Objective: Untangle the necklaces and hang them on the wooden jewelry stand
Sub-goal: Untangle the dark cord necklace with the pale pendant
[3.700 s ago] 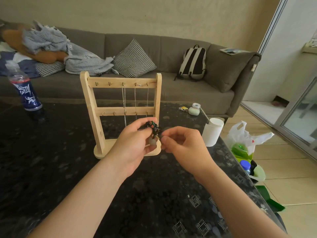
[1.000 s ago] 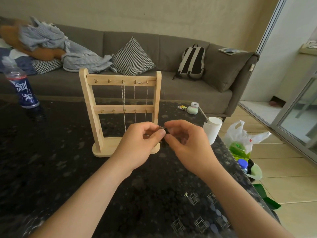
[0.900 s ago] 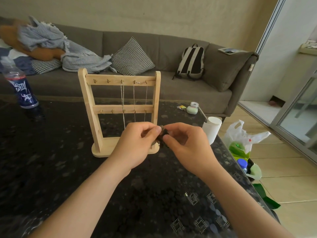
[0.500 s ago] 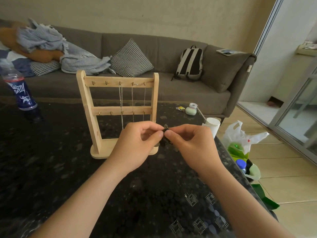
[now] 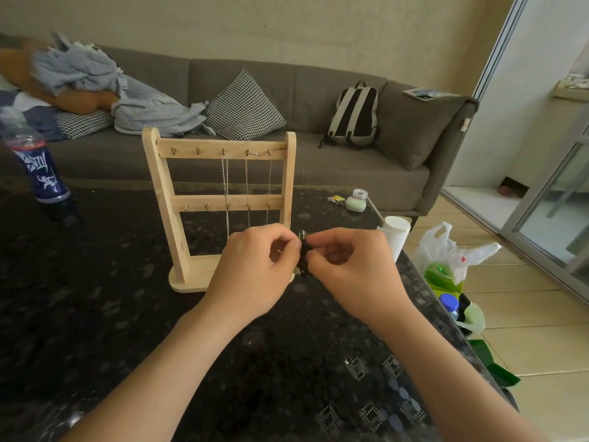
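A wooden jewelry stand (image 5: 165,199) with two hook rails is upright on the dark table (image 5: 95,314). Three thin silver chains (image 5: 225,186) hang from hooks on the right half of its top rail. Just in front of the stand's base, my left hand (image 5: 255,269) and my right hand (image 5: 353,269) meet fingertip to fingertip. Between them they pinch a small dark bunched necklace (image 5: 304,255), with a grey bead showing at its top. Most of that necklace is hidden by my fingers.
A plastic bottle (image 5: 38,167) stands at the table's far left. A white paper cup (image 5: 396,234), a small green case (image 5: 355,204) and a tape roll lie near the right edge. Bags with bottles (image 5: 446,272) are on the floor at right. A grey sofa runs behind.
Since 3.7 s ago my hands have closed together over the dark necklace, which now shows far less. In the last second they hardly moved, fingers only shifting on the bunch.
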A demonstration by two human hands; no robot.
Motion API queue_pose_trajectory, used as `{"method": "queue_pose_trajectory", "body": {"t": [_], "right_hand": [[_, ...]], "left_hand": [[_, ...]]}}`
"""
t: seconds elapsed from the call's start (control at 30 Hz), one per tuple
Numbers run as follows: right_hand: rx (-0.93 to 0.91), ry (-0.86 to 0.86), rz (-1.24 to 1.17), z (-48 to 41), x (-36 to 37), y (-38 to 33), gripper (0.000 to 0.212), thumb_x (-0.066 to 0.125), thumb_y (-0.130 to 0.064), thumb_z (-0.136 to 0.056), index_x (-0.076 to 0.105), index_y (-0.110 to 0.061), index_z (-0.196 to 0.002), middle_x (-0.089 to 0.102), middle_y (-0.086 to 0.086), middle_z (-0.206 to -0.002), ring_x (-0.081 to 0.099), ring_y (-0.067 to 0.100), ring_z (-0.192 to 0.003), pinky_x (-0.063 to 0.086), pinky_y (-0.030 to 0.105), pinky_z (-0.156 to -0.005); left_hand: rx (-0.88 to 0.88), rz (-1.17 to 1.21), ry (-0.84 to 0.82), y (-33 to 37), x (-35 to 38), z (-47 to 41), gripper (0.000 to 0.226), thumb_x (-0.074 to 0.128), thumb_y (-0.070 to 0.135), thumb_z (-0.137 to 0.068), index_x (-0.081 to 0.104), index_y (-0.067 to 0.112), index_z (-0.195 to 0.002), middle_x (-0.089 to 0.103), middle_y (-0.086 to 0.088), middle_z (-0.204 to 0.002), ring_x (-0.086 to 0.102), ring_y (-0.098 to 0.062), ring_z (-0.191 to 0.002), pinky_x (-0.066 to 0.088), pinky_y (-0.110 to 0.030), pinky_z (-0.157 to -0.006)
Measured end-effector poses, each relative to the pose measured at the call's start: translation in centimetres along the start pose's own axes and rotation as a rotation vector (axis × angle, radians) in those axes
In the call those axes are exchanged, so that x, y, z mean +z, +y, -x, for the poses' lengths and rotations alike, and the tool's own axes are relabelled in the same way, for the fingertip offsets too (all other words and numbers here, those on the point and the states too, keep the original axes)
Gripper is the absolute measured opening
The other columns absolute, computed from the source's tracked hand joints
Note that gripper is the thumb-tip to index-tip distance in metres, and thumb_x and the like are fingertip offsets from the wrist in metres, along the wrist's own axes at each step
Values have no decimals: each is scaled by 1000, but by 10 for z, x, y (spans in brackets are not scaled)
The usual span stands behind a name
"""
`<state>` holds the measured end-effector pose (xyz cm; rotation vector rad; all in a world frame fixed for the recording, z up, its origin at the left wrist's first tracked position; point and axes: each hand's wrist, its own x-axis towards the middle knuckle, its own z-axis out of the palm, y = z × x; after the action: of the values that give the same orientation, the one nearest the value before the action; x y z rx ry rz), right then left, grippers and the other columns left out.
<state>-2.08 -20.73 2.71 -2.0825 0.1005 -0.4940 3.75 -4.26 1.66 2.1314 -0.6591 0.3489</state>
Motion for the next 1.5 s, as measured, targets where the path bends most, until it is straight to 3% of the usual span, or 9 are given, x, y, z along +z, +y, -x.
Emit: {"method": "queue_pose_trajectory", "body": {"t": [0.2, 0.37, 0.53, 0.67, 0.83, 0.97, 1.1, 1.27, 1.5], "right_hand": [[94, 4, -165, 0, 0, -5, 17, 75, -9, -93, 82, -24, -96, 80, -11, -81, 74, 2, -75, 52, 12, -63], [86, 33, -199, 2, -2, -6, 16, 75, -12, -96, 81, -27, -101, 80, -10, -84, 74, 2, -76, 53, 13, -64], [103, 26, -164, 2, -1, -6, 17, 70, -36, -100, 84, -29, -93, 79, -9, -78, 73, 11, -75, 56, 21, -66], [113, -24, -118, 1, -3, -3, 12, 72, -25, -100, 83, -25, -95, 78, -10, -77, 72, 4, -72, 54, 15, -64], [111, -37, -93, 2, -4, -4, 22, 67, -18, -99, 76, -17, -79, 69, -6, -60, 55, 0, -45, 40, 14, -46], [110, -48, -106, 1, -4, -2, 14, 70, -21, -98, 80, -20, -88, 77, -2, -74, 66, 2, -59, 53, 18, -57], [54, -23, -138, 0, -4, 3, 12, 74, -22, -98, 78, -26, -109, 80, -7, -87, 76, 8, -83, 64, 29, -81], [-40, -85, -163, 0, -5, 2, 21, 68, -15, -103, 77, -24, -120, 80, -8, -95, 76, 7, -90, 60, 23, -80], [-23, -35, -198, -1, -4, 5, 17, 68, -12, -103, 78, -23, -112, 80, -11, -96, 75, 4, -91, 59, 19, -83]], "left_hand": [[-114, 198, 47, -3, 3, -4, 14, 68, 28, -101, 82, 26, -100, 76, 15, -88, 71, -5, -91, 61, -27, -83], [-274, 385, -35, -1, -2, -5, 18, 69, 35, -101, 81, 30, -113, 79, 15, -102, 73, -8, -105, 62, -43, -98], [-180, 285, -73, -2, -4, -3, 19, 67, 36, -101, 81, 30, -112, 77, 17, -101, 71, -5, -103, 60, -33, -95], [-101, 167, -55, -2, -2, -2, 16, 66, 36, -102, 80, 30, -107, 74, 20, -96, 67, 0, -96, 49, -17, -82], [-50, 89, -57, 0, 1, -2, 17, 61, 34, -105, 75, 25, -112, 70, 18, -96, 66, -1, -93, 46, -12, -78], [-59, 90, -93, 3, 2, 0, 13, 61, 29, -106, 73, 27, -112, 70, 18, -93, 67, 0, -89, 47, -6, -72], [-98, 128, -111, 4, 2, -1, 11, 68, 21, -102, 72, 29, -108, 71, 16, -92, 69, -2, -88, 54, -14, -77], [-111, 207, -145, 3, 0, -1, 12, 71, 23, -100, 72, 32, -108, 73, 16, -93, 70, 0, -91, 59, -24, -84], [-124, 233, -147, 5, -2, -1, 7, 66, 33, -103, 69, 36, -108, 72, 19, -97, 67, 7, -95, 52, -13, -82]]}}
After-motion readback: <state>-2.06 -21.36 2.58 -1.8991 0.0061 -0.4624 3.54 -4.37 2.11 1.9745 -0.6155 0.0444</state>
